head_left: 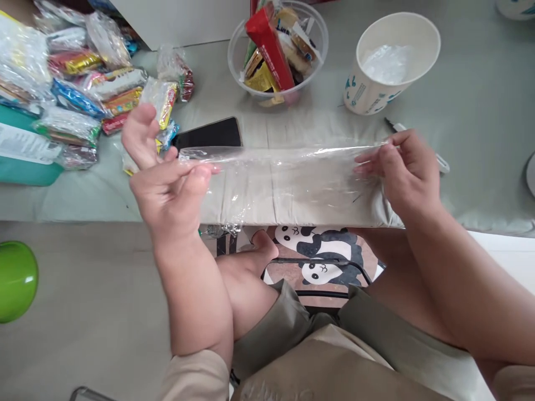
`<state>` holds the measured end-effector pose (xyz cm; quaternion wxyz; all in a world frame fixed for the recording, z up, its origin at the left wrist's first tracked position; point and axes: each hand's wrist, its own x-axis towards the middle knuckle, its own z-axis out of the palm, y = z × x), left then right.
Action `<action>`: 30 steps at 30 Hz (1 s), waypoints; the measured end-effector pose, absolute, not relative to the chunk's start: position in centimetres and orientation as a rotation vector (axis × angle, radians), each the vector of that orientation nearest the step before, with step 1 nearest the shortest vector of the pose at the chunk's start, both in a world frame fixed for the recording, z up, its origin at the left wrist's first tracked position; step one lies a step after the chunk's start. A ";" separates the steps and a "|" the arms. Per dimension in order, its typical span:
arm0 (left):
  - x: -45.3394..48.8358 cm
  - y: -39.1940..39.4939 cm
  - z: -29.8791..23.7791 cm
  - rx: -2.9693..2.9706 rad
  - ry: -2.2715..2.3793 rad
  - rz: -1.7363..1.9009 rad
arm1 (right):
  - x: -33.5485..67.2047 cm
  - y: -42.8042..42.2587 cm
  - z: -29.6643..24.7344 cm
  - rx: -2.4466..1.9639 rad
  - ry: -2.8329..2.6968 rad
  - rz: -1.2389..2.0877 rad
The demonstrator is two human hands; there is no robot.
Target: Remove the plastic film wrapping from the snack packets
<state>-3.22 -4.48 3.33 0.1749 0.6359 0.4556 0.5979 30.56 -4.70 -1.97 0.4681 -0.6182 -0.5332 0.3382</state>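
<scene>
A sheet of clear plastic film (292, 167) is stretched between my two hands, over the table's front edge. My left hand (167, 172) pinches its left end between thumb and forefinger, the other fingers raised. At the opposite end, my right hand (409, 167) grips the film with thumb and fingers. Just beyond the left hand lies a dark phone (211, 133). A white cutter knife (442, 164) lies partly hidden behind the right hand. Crumpled clear plastic sits inside the paper cup (376, 97) further back.
Wrapped snacks (100, 83) are piled at the back left, by a teal package (25, 147). A clear round tub (236, 61) holds several wrapped snacks. Below the table are a panda-printed board (334, 245) and a green round object (16, 281).
</scene>
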 end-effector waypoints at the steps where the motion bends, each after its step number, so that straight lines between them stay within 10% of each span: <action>1: -2.7 -4.6 3.8 1.690 1.258 1.673 | 30.5 -4.8 -1.7 -1.449 -1.213 0.926; 22: 1.2 -2.0 3.3 0.635 1.480 1.056 | 30.6 -3.8 -0.6 -1.308 -1.130 1.297; 30: 0.6 -1.9 1.4 0.718 1.612 1.040 | 31.5 -4.7 -1.9 -1.323 -1.999 0.977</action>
